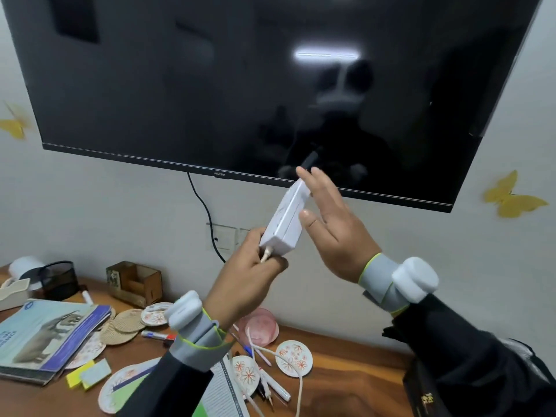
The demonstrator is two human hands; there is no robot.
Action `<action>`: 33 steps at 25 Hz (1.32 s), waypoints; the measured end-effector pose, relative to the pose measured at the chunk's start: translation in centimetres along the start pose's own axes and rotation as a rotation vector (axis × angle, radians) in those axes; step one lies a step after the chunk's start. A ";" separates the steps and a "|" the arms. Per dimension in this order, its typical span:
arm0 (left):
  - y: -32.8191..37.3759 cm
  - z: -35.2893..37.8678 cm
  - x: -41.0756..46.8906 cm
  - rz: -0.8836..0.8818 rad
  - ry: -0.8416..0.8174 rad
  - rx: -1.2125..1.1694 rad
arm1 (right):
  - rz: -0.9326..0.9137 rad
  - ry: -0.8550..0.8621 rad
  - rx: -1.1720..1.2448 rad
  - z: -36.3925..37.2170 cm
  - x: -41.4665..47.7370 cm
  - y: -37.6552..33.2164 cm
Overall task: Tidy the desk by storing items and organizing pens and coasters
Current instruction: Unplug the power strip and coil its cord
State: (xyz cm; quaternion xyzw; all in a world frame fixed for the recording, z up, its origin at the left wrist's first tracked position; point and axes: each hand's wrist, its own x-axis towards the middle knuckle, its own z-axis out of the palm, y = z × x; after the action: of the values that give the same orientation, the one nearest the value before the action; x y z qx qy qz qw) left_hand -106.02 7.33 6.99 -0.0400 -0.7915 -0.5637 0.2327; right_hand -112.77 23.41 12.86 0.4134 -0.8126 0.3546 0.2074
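Left hand (249, 267) grips low end of white box (285, 218); right hand (338, 233) flat, fingers (323, 188) straight along its side — steady it, gather trailing cable (300, 386) (end lies on bench (355, 377)) before storing.

Two hands are in view, the left hand (249, 275) and the right hand (337, 227), with one white box (285, 218) between them and one wristband (380, 279) on each arm. On the wall are one television (210, 85) and two yellow butterflies (13, 123) (511, 200). The desk (346, 383) carries at least four floral coasters (294, 358), two woven coasters (129, 320), one mesh cup (58, 279), one wooden box (135, 282), one tape dispenser (13, 291), one red-and-blue marker (158, 335), one white cable (298, 377) and at least three pens (275, 385); their exact number cannot be told in the clutter.
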 end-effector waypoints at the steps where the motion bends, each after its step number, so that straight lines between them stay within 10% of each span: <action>1: 0.1 -0.7 0.4 -0.011 0.004 0.008 | -0.055 -0.024 -0.136 -0.5 0.5 0.1; 11: 4.5 -3.6 5.9 0.064 0.063 -0.134 | -0.262 0.087 -0.669 -2.8 5.3 -0.4; 19: 6.4 -0.8 10.1 0.049 0.318 -0.711 | -0.137 0.025 -0.334 -4.6 6.4 -2.1; 33: 6.5 -0.7 13.2 0.009 -0.035 -1.241 | 0.147 -0.021 0.220 -2.5 6.7 -3.4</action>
State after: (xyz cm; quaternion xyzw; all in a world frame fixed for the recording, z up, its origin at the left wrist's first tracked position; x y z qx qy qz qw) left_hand -115.40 6.39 18.30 -0.1804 -0.3195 -0.9172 0.1552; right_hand -113.67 20.37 20.15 0.3769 -0.7989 0.4516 0.1257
